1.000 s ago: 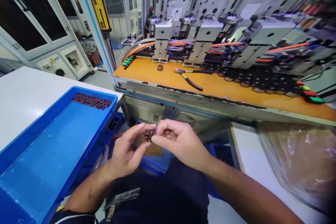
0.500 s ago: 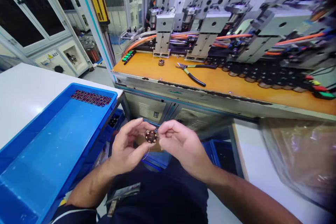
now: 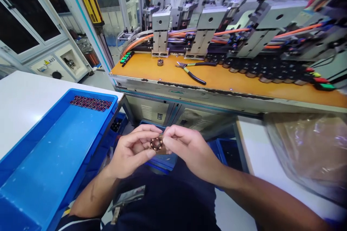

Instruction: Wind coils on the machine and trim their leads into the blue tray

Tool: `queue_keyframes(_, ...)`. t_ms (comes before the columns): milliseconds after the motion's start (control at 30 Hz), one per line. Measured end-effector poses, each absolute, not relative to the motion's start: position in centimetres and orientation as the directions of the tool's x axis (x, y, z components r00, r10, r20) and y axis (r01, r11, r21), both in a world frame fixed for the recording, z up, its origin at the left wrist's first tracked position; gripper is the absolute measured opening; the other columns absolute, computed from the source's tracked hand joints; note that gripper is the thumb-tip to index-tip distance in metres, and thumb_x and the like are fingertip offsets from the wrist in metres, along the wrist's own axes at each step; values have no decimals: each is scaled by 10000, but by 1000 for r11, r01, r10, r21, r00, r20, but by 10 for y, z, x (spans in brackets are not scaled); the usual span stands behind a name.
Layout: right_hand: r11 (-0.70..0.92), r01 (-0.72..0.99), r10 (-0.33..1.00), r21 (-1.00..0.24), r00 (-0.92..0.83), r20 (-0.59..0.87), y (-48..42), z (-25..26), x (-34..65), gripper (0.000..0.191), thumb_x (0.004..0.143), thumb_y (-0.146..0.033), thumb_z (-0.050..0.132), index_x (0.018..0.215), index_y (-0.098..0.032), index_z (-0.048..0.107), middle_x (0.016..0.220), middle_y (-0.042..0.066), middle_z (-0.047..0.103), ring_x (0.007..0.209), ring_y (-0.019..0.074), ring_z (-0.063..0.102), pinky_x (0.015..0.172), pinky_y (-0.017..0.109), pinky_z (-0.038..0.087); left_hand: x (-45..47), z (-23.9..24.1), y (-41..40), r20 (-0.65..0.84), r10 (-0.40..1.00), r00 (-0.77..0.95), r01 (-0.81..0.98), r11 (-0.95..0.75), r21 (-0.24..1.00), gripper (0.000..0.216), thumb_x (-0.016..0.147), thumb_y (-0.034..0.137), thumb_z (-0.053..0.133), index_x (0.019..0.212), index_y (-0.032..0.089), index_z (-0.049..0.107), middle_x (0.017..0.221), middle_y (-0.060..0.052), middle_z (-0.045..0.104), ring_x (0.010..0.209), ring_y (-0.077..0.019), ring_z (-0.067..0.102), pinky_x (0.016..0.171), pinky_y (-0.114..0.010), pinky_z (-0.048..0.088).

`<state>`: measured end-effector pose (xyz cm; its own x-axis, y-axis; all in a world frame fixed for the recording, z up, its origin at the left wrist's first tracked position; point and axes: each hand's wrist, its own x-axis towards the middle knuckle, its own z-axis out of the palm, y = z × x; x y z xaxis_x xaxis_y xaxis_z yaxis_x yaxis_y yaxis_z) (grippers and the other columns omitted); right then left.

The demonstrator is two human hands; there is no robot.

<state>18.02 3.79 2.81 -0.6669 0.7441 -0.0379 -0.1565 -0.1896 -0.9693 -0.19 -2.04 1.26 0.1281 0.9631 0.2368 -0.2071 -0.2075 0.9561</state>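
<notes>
Head view: both hands [image 3: 128, 156] [image 3: 191, 148] grasp a copper-wound ring [image 3: 156, 146] between fingertips, "A01" label [image 3: 51, 60] readable on a pale cabinet [image 3: 64, 75]

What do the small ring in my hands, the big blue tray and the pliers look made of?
Ring: probably copper wire windings, judging by the glinting coppery segments. Blue tray: likely moulded plastic, smooth and slightly glossy, with one uniform colour and rounded corners. Pliers: the grey sheen at the head suggests steel; the dark coloured handles could be rubber or plastic.
</notes>
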Motion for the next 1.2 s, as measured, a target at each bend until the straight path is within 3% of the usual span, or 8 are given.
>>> queue_keyframes(367,-32,74,614,-997,-786,-78,57,26,206,297,897,-374,606,696,-160,560,647,1,534,601,100,468,557,222,386,1,12,-19,64,992,105,-407,-16,913,312,719,166,813,1023,212,758,1034,-82,708,736,-124,698,701,-255,608)
queue_keyframes(500,251,-6,612,-968,-773,164,78,43,207,263,816,-370,757,963,-169,672,882,38,616,777,132,556,718,242,474,2,21,-20,-30,974,223,-334,105,937,293,741,196,801,1032,199,761,1080,-101,727,786,-158,720,726,-275,608)
queue_keyframes(600,338,-99,448,-936,-858,253,88,51,195,199,825,-335,762,922,-173,698,894,26,613,816,124,571,777,241,477,5,26,-20,-95,952,291,-262,175,949,260,747,220,797,1001,178,761,880,-69,738,686,-131,683,639,-226,565)
queue_keyframes(667,335,-129,370,-933,-893,256,90,51,187,165,872,-315,710,812,-163,688,853,17,613,778,107,576,754,233,471,6,27,-22,-135,934,330,-219,215,952,223,756,236,790,965,167,758,748,-39,704,603,-101,633,567,-187,509)
queue_keyframes(767,302,-132,402,-944,-881,251,88,47,179,273,892,-358,682,712,-156,647,778,12,609,709,101,566,679,228,459,6,25,-24,-172,927,334,-172,239,956,254,752,261,792,978,150,757,721,-44,692,585,-106,615,543,-194,490)
queue_keyframes(1000,231,1,676,-973,-720,160,73,46,187,288,843,-354,709,647,-159,626,701,2,601,647,100,542,603,217,428,4,16,-27,24,986,165,-277,23,961,346,751,142,781,1086,220,752,1105,-103,734,880,-171,724,795,-287,600)
queue_keyframes(1100,93,75,758,-993,-652,22,66,47,196,236,807,-323,710,647,-165,637,662,2,604,602,101,526,543,208,409,5,14,-26,125,985,118,-291,-86,953,337,760,118,768,1080,220,751,1097,-104,728,861,-159,727,786,-272,609)
queue_keyframes(1200,-110,93,701,-990,-698,-144,60,49,202,186,770,-316,730,700,-162,653,617,-5,601,543,92,504,489,192,400,7,15,-26,188,975,117,-256,-153,954,346,753,85,763,1071,219,755,1085,-103,720,878,-159,721,789,-262,607)
